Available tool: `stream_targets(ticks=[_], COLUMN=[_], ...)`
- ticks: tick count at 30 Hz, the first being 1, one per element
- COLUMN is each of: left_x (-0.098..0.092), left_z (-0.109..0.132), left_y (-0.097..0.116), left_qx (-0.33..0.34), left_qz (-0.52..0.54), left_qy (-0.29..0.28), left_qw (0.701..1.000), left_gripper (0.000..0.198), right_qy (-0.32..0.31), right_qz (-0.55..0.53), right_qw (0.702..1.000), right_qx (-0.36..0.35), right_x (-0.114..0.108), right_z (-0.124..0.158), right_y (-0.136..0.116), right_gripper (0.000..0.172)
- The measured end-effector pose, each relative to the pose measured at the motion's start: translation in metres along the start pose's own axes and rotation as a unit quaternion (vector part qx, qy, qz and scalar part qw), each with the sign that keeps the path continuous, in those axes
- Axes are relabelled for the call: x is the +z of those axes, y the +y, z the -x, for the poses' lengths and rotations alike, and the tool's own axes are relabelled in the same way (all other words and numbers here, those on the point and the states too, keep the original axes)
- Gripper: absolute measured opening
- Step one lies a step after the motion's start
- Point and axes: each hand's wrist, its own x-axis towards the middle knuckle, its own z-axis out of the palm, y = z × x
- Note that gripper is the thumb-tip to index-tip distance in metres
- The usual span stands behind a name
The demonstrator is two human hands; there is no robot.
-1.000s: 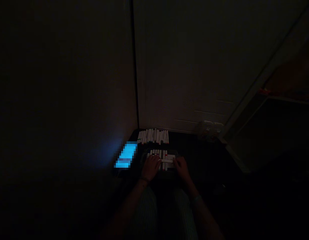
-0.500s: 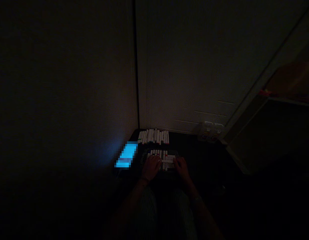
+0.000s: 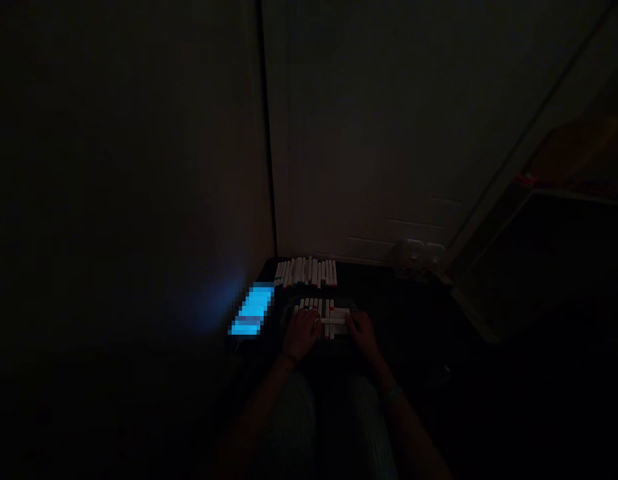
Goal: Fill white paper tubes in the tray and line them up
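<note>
In dim light, a white marker [image 3: 333, 321] lies crosswise between my two hands. My left hand [image 3: 303, 331] is closed on its left end, and my right hand [image 3: 361, 331] pinches its right end. Under and behind the marker, a row of white markers [image 3: 327, 308] lies side by side, some with coloured bands such as red. A pale flat piece [image 3: 341, 313] sits at the right of this row, close to my right fingers. The left hand covers part of the row.
A second row of white markers [image 3: 309, 271] lies farther back on the dark table [image 3: 383, 300], near the wall. A glowing, blurred screen [image 3: 253, 310] is at the left. A clear plastic holder [image 3: 419, 259] stands at the back right.
The view has shifted slightly and looks darker. Both hands keep the marker in almost the same place.
</note>
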Motion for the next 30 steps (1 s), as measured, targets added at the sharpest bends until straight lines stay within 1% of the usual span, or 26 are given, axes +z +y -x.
stream_targets(ticks=[13,17,25,30], left_x=[-0.0007,-0.0009,0.0018,0.0007], left_z=[0.0003,-0.0001,0.0009,0.0011], left_y=[0.0,-0.0008,-0.0032,-0.0035], left_qx=[-0.006,-0.003,-0.004,0.003], left_qz=[0.002,0.005,0.002,0.007], left_qy=[-0.005,-0.009,0.003,-0.008], left_qw=[1.0,1.0,1.0,1.0], left_gripper=[0.018,0.018,0.018,0.017], right_qy=[-0.009,-0.002,-0.008,-0.005], right_qz=[0.02,0.024,0.021,0.015], right_qw=[1.0,1.0,1.0,1.0], right_qx=[-0.001,-0.003,-0.008,0.001], right_x=[-0.0005,-0.0006,-0.0001,0.0003], right_z=[-0.0008,0.0,-0.0004,-0.0007], right_y=[0.0006,-0.001,0.0006,0.0012], right_gripper=[0.03,0.03,0.029,0.03])
